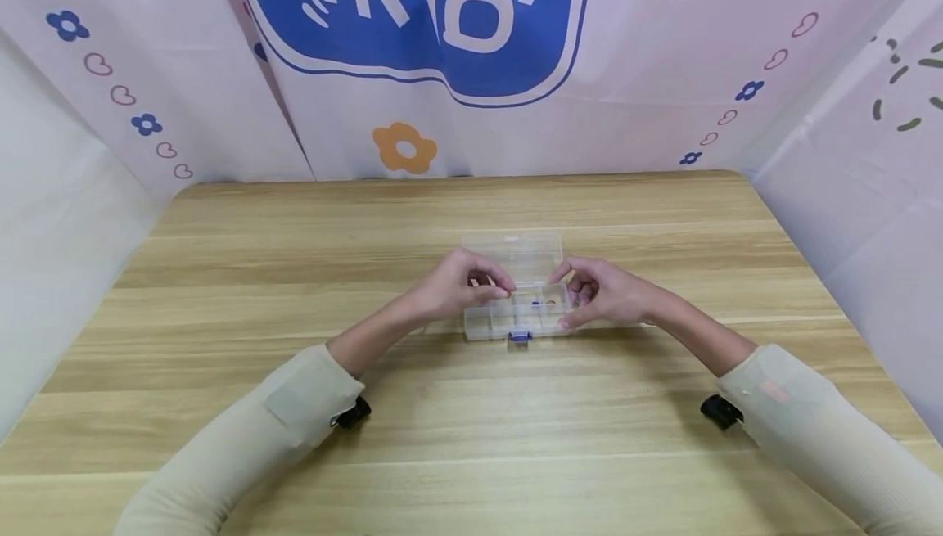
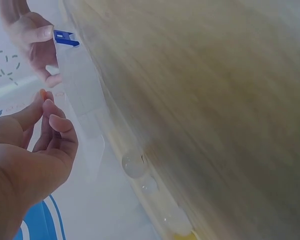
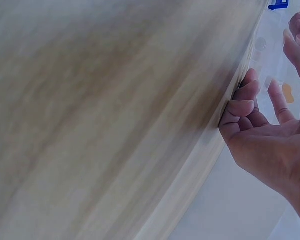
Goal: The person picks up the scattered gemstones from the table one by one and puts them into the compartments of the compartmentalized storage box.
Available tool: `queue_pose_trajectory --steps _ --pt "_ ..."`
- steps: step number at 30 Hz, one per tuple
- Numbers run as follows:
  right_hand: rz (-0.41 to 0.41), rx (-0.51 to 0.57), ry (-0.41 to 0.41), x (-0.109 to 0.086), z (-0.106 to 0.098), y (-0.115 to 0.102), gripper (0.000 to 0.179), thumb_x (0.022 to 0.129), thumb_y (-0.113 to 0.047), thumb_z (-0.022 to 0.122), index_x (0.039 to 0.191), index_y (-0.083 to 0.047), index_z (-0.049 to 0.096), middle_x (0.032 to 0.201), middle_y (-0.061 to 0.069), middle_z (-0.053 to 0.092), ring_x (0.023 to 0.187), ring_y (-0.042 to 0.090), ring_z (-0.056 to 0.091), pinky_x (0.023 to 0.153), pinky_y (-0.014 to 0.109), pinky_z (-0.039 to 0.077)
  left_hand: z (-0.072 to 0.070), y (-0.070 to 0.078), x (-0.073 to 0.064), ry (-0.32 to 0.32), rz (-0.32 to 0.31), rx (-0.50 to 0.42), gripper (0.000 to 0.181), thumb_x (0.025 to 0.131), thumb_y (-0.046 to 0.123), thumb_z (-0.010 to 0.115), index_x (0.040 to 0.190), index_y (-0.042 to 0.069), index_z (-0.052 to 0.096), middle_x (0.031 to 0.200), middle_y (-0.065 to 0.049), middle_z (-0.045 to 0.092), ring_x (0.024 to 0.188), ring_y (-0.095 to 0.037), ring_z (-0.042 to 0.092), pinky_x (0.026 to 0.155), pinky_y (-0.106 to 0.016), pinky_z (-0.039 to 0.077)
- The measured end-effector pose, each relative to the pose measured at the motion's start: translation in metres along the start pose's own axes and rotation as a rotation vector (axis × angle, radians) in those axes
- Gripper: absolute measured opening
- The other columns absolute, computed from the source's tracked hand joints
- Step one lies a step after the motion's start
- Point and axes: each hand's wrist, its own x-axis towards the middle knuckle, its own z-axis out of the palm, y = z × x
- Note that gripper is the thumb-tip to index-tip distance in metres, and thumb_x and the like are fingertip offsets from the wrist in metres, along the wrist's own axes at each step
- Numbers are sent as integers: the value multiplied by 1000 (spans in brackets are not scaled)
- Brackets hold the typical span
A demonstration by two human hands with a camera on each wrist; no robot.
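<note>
A clear plastic compartment box (image 1: 479, 325) lies on the table with its lid (image 1: 530, 254) folded back and a blue latch (image 1: 520, 336) at the front. Over its left part, my left hand (image 1: 460, 284) pinches a tiny orange piece (image 2: 43, 93) between thumb and fingertips; the piece is too small to identify. My right hand (image 1: 619, 295) holds the box's right end, thumb at the front corner and index finger at the back. Inside the back compartments lie a small dark blue piece (image 1: 535, 304) and a small reddish piece (image 1: 551, 303). The left hand hides the back left compartments.
The wood-grain table (image 1: 471, 438) extends around the box. A printed cloth (image 1: 633, 127) hangs along its back edge. Rounded clear shapes (image 2: 134, 164) show near the table surface in the left wrist view. Black wrist mounts (image 1: 352, 413) sit under both sleeves.
</note>
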Motion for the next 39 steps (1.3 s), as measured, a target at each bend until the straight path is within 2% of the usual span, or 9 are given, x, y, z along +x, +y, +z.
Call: queue_pose_trajectory --steps 7,14,20,26,35,39 --pt "-9 -8 3 0 0 -1 53 81 -4 88 123 3 57 86 11 61 74 19 52 67 24 45 3 1 4 -4 -32 -4 10 95 -4 71 102 -7 77 100 -15 77 75 -21 64 64 -21 50" --pt "-5 -6 3 -1 0 -3 53 81 -4 88 124 3 57 87 12 61 75 20 53 67 25 46 6 2 7 -13 -6 -8 8 93 -5 73 99 -8 76 97 -14 77 75 -13 64 66 -22 50" --pt "-2 -5 1 0 0 -3 53 81 -4 87 124 3 57 87 11 61 76 20 53 68 25 45 9 1 11 -17 12 -2 7 91 -5 74 98 -8 76 95 -13 77 77 -14 66 68 -23 52" --pt "-3 0 1 -1 0 -2 53 81 -3 87 124 3 56 87 11 61 76 20 53 68 25 45 13 -1 15 -16 25 6 6 90 -5 76 95 -7 77 94 -14 77 77 -10 64 70 -23 52" --pt "-7 9 -1 0 0 -1 53 81 -2 87 123 3 56 86 12 61 74 18 53 67 24 45 17 1 19 -32 27 17 3 89 -4 77 92 -5 78 92 -13 78 76 -11 66 71 -22 53" --pt "-4 13 -3 0 0 -2 53 81 -2 87 123 3 56 86 11 61 73 17 53 66 24 45 19 2 20 -36 1 21 4 88 -6 78 90 -2 78 90 -13 77 76 -14 68 71 -22 55"
